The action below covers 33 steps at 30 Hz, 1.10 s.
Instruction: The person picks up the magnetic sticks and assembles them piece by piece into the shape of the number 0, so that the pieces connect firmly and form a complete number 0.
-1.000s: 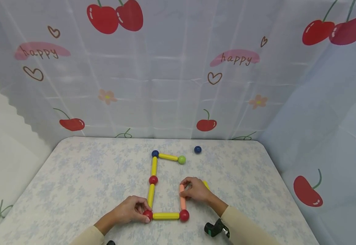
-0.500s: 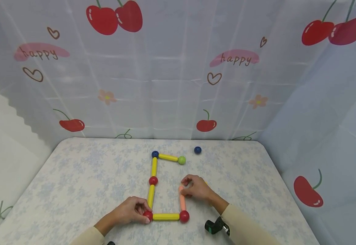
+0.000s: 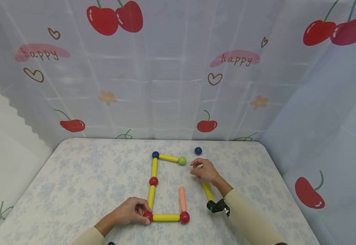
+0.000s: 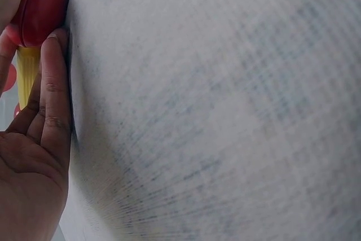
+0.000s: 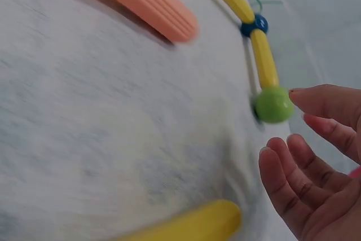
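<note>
On the table lies a figure of sticks joined by balls. My left hand (image 3: pixel 131 210) pinches the red ball (image 4: pixel 42 12) at its lower left corner. From there a yellow stick (image 3: pixel 166 218) runs to another red ball (image 3: pixel 184 217), and a pink stick (image 3: pixel 182 199) points away from that ball with its far end free. My right hand (image 3: pixel 206 171) is above the table with fingers apart and nothing between them. It is nearest the green ball (image 3: pixel 182 161), which ends the top yellow stick (image 3: pixel 168 158). A loose yellow stick (image 3: pixel 207 191) lies partly under the right wrist.
A loose blue ball (image 3: pixel 198 150) lies near the table's far edge, beyond my right hand. The figure's left side has a blue corner ball (image 3: pixel 155 155) and a red middle ball (image 3: pixel 153 181). A printed curtain (image 3: pixel 165 85) hangs behind the table (image 3: pixel 89 170).
My right hand has let go of the pink stick and moved away from me and to the right, uncovering the loose yellow stick. The left hand has stayed on the red ball.
</note>
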### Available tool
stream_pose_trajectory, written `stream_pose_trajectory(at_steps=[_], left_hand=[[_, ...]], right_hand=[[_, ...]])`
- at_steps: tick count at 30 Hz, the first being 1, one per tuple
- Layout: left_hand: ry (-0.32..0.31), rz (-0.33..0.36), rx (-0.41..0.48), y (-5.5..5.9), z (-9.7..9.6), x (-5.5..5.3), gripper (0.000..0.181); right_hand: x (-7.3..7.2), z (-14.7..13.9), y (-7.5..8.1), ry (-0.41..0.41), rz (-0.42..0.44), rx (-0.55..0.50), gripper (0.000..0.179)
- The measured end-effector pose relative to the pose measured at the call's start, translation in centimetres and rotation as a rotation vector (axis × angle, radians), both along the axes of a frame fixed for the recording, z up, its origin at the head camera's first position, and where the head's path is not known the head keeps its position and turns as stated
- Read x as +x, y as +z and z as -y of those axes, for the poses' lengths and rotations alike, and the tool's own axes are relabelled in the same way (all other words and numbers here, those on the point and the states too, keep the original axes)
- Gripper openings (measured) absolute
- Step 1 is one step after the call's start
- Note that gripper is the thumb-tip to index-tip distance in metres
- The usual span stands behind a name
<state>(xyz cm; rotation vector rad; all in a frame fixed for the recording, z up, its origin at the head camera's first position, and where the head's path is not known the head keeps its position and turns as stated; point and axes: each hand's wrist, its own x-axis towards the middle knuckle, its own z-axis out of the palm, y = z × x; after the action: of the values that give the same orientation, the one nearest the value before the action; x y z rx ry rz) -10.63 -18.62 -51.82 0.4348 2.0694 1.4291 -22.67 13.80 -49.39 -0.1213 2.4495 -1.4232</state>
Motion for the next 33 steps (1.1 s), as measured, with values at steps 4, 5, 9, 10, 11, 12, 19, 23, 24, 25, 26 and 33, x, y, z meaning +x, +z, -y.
stream_pose_trajectory(at_steps=[4,5,9,10,11,12,19,23,24,25,26,33], left_hand=[[0.005,0.004,-0.003,-0.1,0.0,-0.1,0.027],[0.006,0.006,-0.005,-0.1,0.1,-0.1,0.027],[0.008,0.013,-0.005,-0.2,0.1,-0.1,0.027],[0.007,0.015,-0.005,-0.2,0.1,-0.2,0.027],[0.006,0.015,-0.003,-0.2,0.1,-0.2,0.027],[0.005,0.014,-0.002,-0.2,0.1,-0.2,0.027],[0.007,0.014,0.000,-0.1,0.1,-0.1,0.026],[0.011,0.016,-0.001,0.0,0.1,-0.1,0.026],[0.012,0.017,-0.001,0.0,0.1,-0.1,0.026],[0.013,0.020,-0.001,0.0,0.1,-0.1,0.026],[0.014,0.022,-0.001,-0.1,0.1,-0.1,0.026],[0.013,0.029,-0.012,-0.2,0.1,-0.2,0.026]], right_hand=[[-1.8,-0.9,-0.2,-0.050,-0.032,0.015,0.026],[-2.2,-1.1,-0.3,-0.059,-0.041,0.019,0.026],[-3.7,-1.7,-0.4,-0.106,-0.067,0.040,0.026],[-4.1,-1.8,-0.4,-0.117,-0.068,0.041,0.025],[-4.4,-1.9,-0.4,-0.127,-0.070,0.043,0.025],[-4.7,-2.0,-0.4,-0.137,-0.076,0.044,0.024],[-6.6,-2.9,-0.1,-0.178,-0.150,0.052,0.022],[-7.6,-2.8,0.0,-0.200,-0.114,0.063,0.025],[-7.9,-2.7,-0.1,-0.197,-0.101,0.066,0.027],[-8.1,-2.7,-0.1,-0.191,-0.089,0.070,0.028],[-8.3,-2.6,-0.2,-0.183,-0.078,0.078,0.030],[-9.3,-2.0,-0.6,-0.139,-0.003,0.159,0.039]])
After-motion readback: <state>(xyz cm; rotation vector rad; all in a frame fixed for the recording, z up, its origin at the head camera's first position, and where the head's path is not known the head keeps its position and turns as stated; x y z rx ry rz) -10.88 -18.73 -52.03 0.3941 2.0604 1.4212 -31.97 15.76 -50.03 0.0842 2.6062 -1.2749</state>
